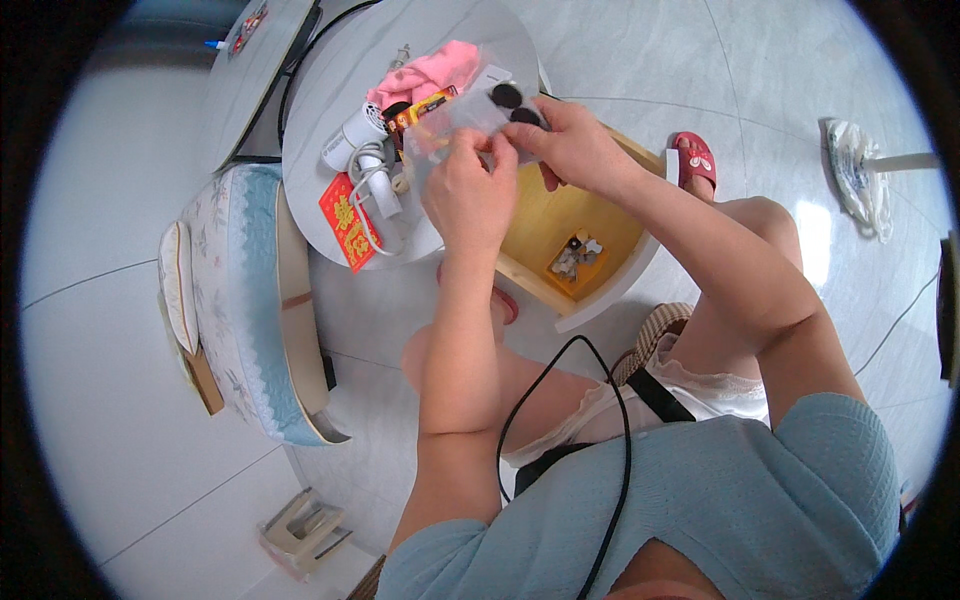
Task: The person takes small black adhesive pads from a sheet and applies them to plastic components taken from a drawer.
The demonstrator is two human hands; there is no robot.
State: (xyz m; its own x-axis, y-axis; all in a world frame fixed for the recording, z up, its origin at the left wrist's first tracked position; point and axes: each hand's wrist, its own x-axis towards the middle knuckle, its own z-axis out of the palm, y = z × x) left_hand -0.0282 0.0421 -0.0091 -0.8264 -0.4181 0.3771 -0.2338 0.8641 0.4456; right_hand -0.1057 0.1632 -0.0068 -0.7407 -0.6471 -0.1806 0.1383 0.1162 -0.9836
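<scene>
Both hands pinch a clear plastic bag [469,112] holding round black discs [507,95]. My left hand [474,184] grips its near edge. My right hand [574,142] holds the edge beside the discs. The bag is over the round marble-patterned table [311,191] and the edge of an open wooden drawer [547,217]. On the table lie a pink cloth [435,71], a yellow and black packet [424,107], a white hair dryer [356,139] with its grey cord [363,206], and a red envelope [349,225]. Small items sit in an orange tray [576,259] inside the drawer.
A second table [255,82] stands at the upper left. Below it is a seat with a floral blue-edged cover [240,300]. A plastic-wrapped stand base [859,180] is on the floor at right. A black cable [628,442] loops before my body.
</scene>
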